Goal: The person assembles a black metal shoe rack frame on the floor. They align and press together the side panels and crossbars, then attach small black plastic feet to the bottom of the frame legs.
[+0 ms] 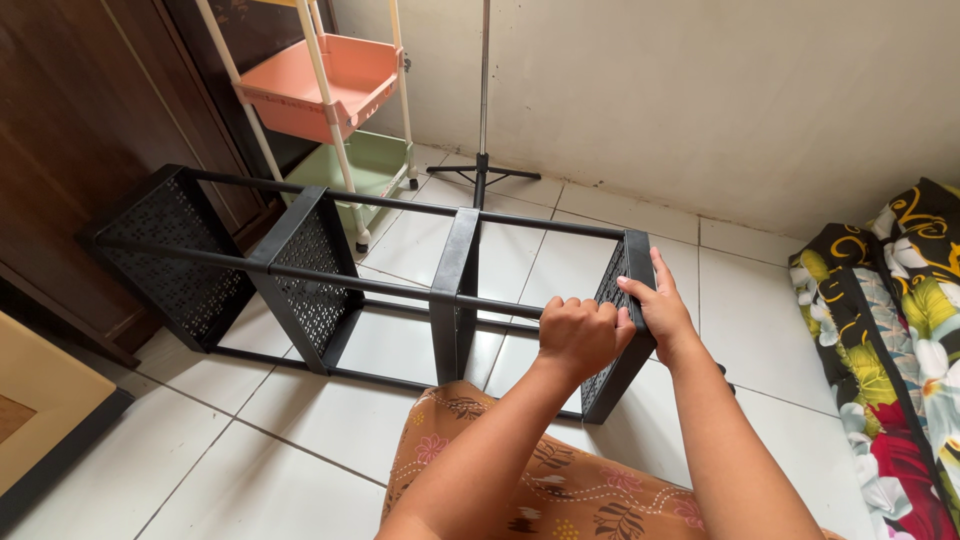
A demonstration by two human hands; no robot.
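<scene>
Lying on its side: black metal shelf rack (330, 270), stretched across the white tiled floor (250, 450), four perforated panels joined by thin black rods.
Rack position: left end near the dark wooden cabinet (70, 120), right end just ahead of the person's knee.
End panel: rightmost perforated panel (622, 330), standing on edge, tilted slightly, lower corner touching the floor.
Left hand: left hand (578, 337), grip closed in a fist around the front rod where it meets the end panel.
Right hand: right hand (660, 312), grip closed on the end panel's top edge, fingers over the far side, thumb along the near face.
Hands relation: touching or almost touching each other at the rod-panel joint; cannot tell which.
Lap: brown patterned cloth (520, 480) covering the knee, just below the forearms.
Behind rack: wheeled trolley with a pink tray (320, 85) above a green tray (375, 165); metal stand (483, 120) on tripod feet against the wall.
Right edge: floral bedding (890, 330), dark with yellow, white and red flowers, lying on the floor, well apart from the rack.
</scene>
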